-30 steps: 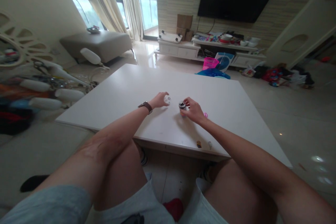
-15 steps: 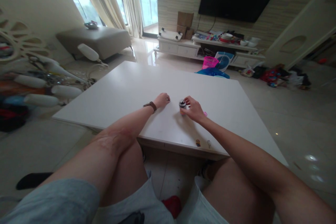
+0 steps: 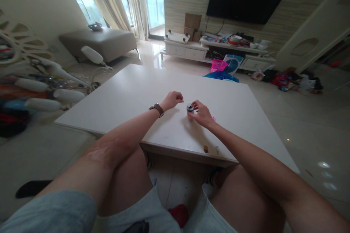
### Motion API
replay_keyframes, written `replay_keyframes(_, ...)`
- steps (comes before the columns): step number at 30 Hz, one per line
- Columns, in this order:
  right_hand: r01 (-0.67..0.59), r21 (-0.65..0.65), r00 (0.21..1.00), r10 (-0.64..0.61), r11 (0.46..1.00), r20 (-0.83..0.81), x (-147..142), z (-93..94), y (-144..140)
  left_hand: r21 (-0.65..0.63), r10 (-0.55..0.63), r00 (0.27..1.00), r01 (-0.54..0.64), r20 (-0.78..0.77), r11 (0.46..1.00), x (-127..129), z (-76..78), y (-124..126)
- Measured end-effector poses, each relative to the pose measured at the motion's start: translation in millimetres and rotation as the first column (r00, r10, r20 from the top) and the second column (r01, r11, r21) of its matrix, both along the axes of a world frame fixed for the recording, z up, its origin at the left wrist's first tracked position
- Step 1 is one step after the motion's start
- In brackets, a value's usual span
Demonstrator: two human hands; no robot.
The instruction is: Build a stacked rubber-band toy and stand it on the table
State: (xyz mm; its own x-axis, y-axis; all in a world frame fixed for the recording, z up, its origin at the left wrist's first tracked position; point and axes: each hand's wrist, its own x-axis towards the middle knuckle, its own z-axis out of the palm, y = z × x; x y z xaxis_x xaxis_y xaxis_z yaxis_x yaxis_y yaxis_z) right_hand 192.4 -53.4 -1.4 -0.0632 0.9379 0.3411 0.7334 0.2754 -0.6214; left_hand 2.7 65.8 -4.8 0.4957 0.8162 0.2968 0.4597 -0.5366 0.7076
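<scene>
A small can (image 3: 189,111) with a dark top and a silver rim stands upright on the white table (image 3: 136,91). My right hand (image 3: 202,113) is wrapped around its right side, thumb in front and fingers behind. To the left of the can, my left hand (image 3: 172,100) is raised over the tabletop with its fingertips pinched together. Whatever lies between those fingertips is too small to make out. A bit of something pink (image 3: 213,119) shows beside my right wrist. Near the front edge lie a small yellow-and-dark item (image 3: 206,149) and a small pale item (image 3: 217,149).
Beyond the table are a pink basket (image 3: 218,65), a blue plastic bag (image 3: 222,75) and a low TV cabinet (image 3: 188,51). A lamp with white shades (image 3: 92,54) stands close to the table's left side. My knees are under the front edge.
My left hand has lifted off the tabletop and moved right, closer to the can. My right hand stays on the can in the same place.
</scene>
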Motion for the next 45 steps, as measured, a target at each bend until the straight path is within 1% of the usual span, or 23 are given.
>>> replay_keyframes(3, 0.013, -0.01, 1.0, -0.013, 1.0, -0.01, 0.6, -0.4, 0.6, 0.042, -0.06, 0.988, 0.055, 0.142, 0.998, 4.6, 29.2, -19.3)
replay_keyframes(4, 0.016, -0.012, 1.0, -0.016, 1.0, -0.011, 0.8, -0.5, 0.8, 0.055, -0.099, 0.978, 0.09, 0.185, 0.994, 5.0, 37.5, -27.8)
replay_keyframes(6, 0.014, -0.009, 1.0, -0.015, 1.0, -0.009, 1.0, -0.5, 1.0, 0.097, -0.164, 0.963, 0.147, 0.212, 0.984, 4.8, 49.7, -45.1)
replay_keyframes(8, 0.011, -0.001, 1.0, -0.011, 1.0, -0.01, 1.3, -0.6, 1.2, 0.14, -0.221, 0.956, 0.196, 0.193, 0.97, 4.2, 55.5, -59.5)
replay_keyframes(10, 0.011, -0.001, 1.0, -0.011, 1.0, -0.014, 1.5, -1.4, 1.5, 0.181, -0.278, 0.951, 0.252, 0.135, 0.951, 4.4, 55.2, -68.2)
replay_keyframes(12, 0.009, -0.003, 1.0, -0.009, 1.0, -0.019, 1.7, -2.9, 2.3, 0.214, -0.321, 0.945, 0.302, 0.063, 0.929, 5.8, 50.9, -71.1)
replay_keyframes(14, 0.003, 0.0, 1.0, -0.003, 1.0, -0.021, 2.0, -4.8, 3.3, 0.235, -0.343, 0.939, 0.333, 0.004, 0.913, 8.0, 45.2, -70.7)
replay_keyframes(17, -0.003, 0.004, 1.0, 0.003, 1.0, -0.019, 2.2, -6.9, 4.5, 0.244, -0.35, 0.935, 0.353, -0.057, 0.903, 11.8, 38.9, -69.4)
replay_keyframes(20, 0.005, 0.0, 1.0, -0.005, 1.0, -0.018, 1.6, -6.9, 4.4, 0.233, -0.313, 0.948, 0.319, -0.066, 0.918, 14.8, 38.1, -69.5)
replay_keyframes(24, 0.018, -0.006, 1.0, -0.018, 1.0, -0.015, 0.5, -5.2, 2.9, 0.214, -0.198, 0.98, 0.193, 0.002, 0.958, 15.3, 40.0, -67.0)
replay_keyframes(26, 0.014, -0.009, 1.0, -0.015, 1.0, -0.019, 0.6, -4.6, 2.5, 0.225, -0.156, 0.988, 0.151, 0.002, 0.963, 14.0, 39.3, -63.8)
replay_keyframes(28, 0.01, -0.012, 1.0, -0.01, 1.0, -0.026, 1.1, -4.5, 2.6, 0.243, -0.133, 0.991, 0.134, -0.022, 0.961, 12.5, 37.5, -60.3)
replay_keyframes(32, 0.009, -0.011, 1.0, -0.009, 1.0, -0.022, 2.0, -4.9, 3.5, 0.271, -0.128, 0.989, 0.145, -0.08, 0.951, 11.1, 34.2, -57.0)
replay_keyframes(38, 0.005, -0.005, 1.0, -0.005, 1.0, 0.008, 0.1, -5.1, 3.1, 0.261, -0.175, 0.977, 0.201, -0.121, 0.944, 13.0, 34.6, -61.9)
replay_keyframes(42, -0.001, -0.005, 1.0, 0.001, 1.0, 0.012, -1.2, -3.6, 1.8, 0.274, -0.203, 0.959, 0.253, -0.198, 0.928, 13.2, 33.2, -62.5)
replay_keyframes(45, -0.006, -0.01, 1.0, 0.006, 1.0, 0.008, -1.5, -2.3, 1.0, 0.257, -0.222, 0.948, 0.278, -0.227, 0.926, 13.2, 30.9, -60.5)
